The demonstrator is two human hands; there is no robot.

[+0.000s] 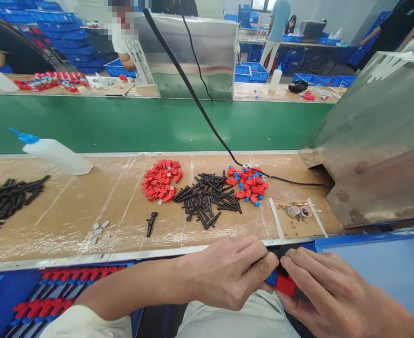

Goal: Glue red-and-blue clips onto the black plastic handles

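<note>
In front of my lap, both hands meet around a small red and blue plastic part [285,284]. My left hand [237,272] is closed, pinching the blue end with thumb and fingers. From the other side my right hand [328,286] closes over the red end. Something dark shows between the fingertips, but most of it is hidden. Beyond the hands lie a heap of black plastic pieces [207,197], a pile of red parts [162,180] and a pile of red and blue parts [251,184]. One black piece [151,224] lies alone.
A white squeeze bottle [58,155] lies tipped at the left, near more black pieces [7,199]. Small grey squares [101,230] sit near the table edge. A black cable [199,105] crosses to a metal housing [379,141]. Blue bins [379,267] flank my lap; people stand beyond the green belt [122,124].
</note>
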